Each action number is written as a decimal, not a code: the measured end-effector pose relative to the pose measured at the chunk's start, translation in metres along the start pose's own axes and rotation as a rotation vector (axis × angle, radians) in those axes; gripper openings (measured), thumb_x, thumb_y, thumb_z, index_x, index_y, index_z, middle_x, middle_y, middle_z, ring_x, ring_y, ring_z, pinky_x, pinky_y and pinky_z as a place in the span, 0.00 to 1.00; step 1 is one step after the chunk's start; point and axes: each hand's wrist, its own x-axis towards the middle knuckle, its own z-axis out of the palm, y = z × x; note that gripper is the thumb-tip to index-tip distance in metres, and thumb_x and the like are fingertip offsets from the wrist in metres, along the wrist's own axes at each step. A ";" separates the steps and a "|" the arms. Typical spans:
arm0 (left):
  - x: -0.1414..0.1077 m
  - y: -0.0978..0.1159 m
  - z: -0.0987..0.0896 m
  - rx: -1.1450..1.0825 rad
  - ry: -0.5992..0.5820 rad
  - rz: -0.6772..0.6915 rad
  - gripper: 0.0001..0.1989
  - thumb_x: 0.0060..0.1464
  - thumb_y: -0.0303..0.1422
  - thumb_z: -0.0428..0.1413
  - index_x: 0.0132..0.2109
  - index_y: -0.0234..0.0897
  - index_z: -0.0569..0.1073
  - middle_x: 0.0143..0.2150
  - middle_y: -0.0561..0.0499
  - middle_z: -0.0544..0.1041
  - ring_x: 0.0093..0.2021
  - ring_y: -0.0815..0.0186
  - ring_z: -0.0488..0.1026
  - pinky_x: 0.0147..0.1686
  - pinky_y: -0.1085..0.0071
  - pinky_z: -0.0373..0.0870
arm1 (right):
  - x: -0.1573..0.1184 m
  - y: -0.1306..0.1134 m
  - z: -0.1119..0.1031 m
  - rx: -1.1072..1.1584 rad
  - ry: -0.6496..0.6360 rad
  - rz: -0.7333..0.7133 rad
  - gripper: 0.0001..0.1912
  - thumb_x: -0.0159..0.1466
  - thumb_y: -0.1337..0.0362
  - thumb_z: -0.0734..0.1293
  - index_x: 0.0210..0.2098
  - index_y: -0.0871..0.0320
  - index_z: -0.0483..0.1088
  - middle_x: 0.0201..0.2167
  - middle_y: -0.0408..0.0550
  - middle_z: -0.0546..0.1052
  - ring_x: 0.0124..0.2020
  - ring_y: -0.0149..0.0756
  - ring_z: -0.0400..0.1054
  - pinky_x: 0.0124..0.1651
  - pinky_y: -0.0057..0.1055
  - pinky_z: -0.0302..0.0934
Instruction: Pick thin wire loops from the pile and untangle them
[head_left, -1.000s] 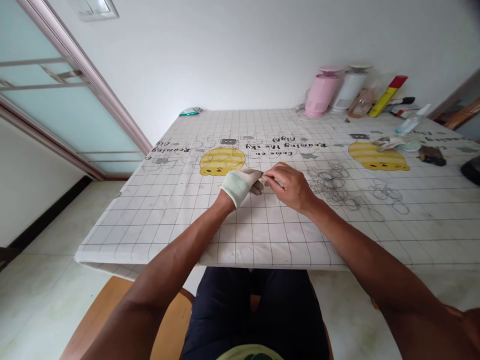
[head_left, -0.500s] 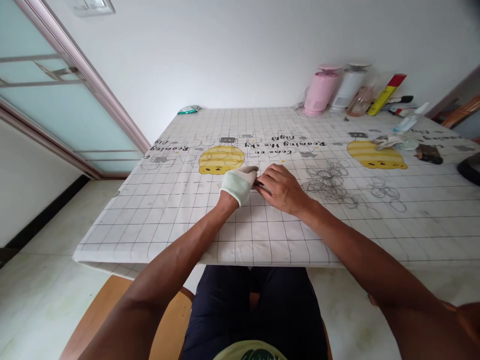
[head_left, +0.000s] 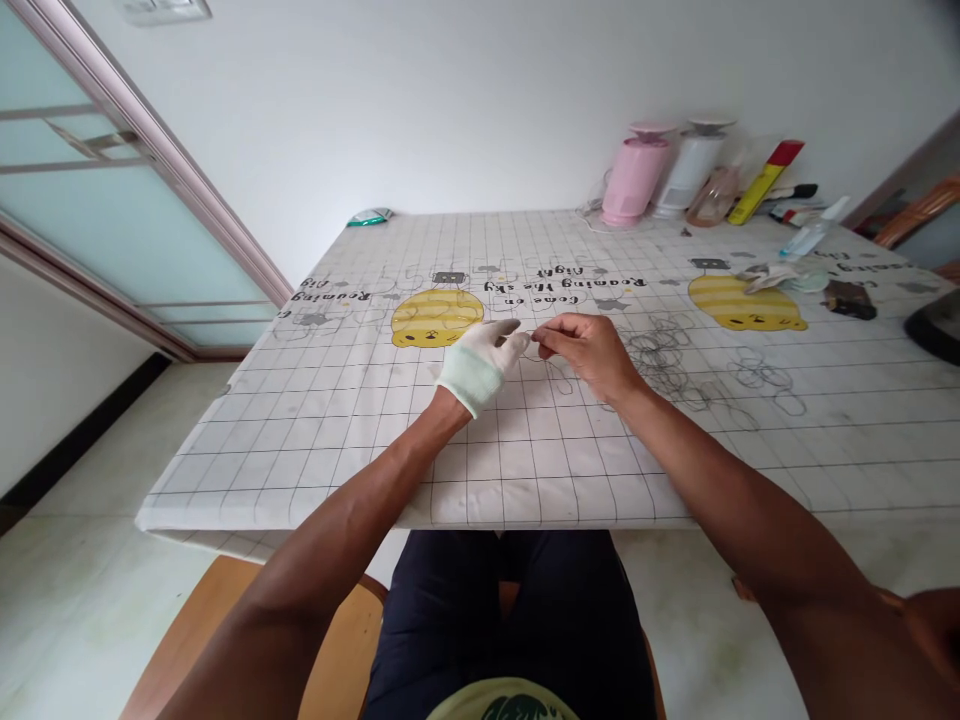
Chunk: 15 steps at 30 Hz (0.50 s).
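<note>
A white glove with a pale green cuff covers my left hand, whose thumb and fingers pinch at one end of a thin wire loop. Just to the right, my bare right hand pinches the same thin wire between thumb and forefinger. The fingertips of both hands nearly meet above the checked tablecloth. Beyond my right wrist lies a tangle of thin dark wire rings, and a smaller group of rings spreads out farther right.
Along the wall stand a pink cylinder, a white cylinder, a bottle and a yellow-red box. A crumpled glove and a dark block lie at right. A green packet rests at the far left corner.
My right hand has moved slightly right and up, away from my left hand. A thin wire loop now shows between and below them. The view has shifted a little.
</note>
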 end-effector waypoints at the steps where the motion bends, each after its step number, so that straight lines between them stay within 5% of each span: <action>1: 0.000 -0.001 0.003 -0.027 -0.007 0.008 0.15 0.62 0.41 0.58 0.52 0.44 0.82 0.48 0.50 0.84 0.53 0.58 0.78 0.53 0.69 0.71 | 0.001 0.002 0.000 0.068 -0.012 0.022 0.13 0.63 0.51 0.75 0.33 0.55 0.81 0.30 0.47 0.81 0.34 0.39 0.75 0.43 0.40 0.71; 5: 0.003 -0.005 0.014 -0.196 -0.102 -0.027 0.15 0.61 0.33 0.56 0.52 0.44 0.82 0.38 0.53 0.84 0.40 0.65 0.81 0.44 0.72 0.75 | 0.000 0.002 0.005 0.214 -0.070 0.062 0.15 0.60 0.49 0.78 0.31 0.56 0.80 0.30 0.48 0.80 0.34 0.39 0.75 0.45 0.41 0.73; 11: 0.003 -0.005 0.006 -0.272 -0.037 -0.156 0.16 0.65 0.34 0.53 0.53 0.40 0.82 0.31 0.54 0.82 0.30 0.69 0.80 0.36 0.74 0.76 | 0.000 -0.005 -0.002 0.281 -0.188 0.114 0.22 0.63 0.42 0.75 0.39 0.56 0.82 0.35 0.52 0.82 0.39 0.42 0.77 0.48 0.44 0.75; 15: 0.000 -0.003 0.002 -0.185 -0.022 -0.173 0.15 0.66 0.35 0.52 0.51 0.43 0.83 0.31 0.55 0.83 0.29 0.70 0.80 0.37 0.75 0.75 | -0.001 -0.004 -0.003 0.085 -0.124 0.093 0.26 0.67 0.38 0.70 0.36 0.56 0.81 0.36 0.53 0.84 0.40 0.44 0.80 0.49 0.42 0.74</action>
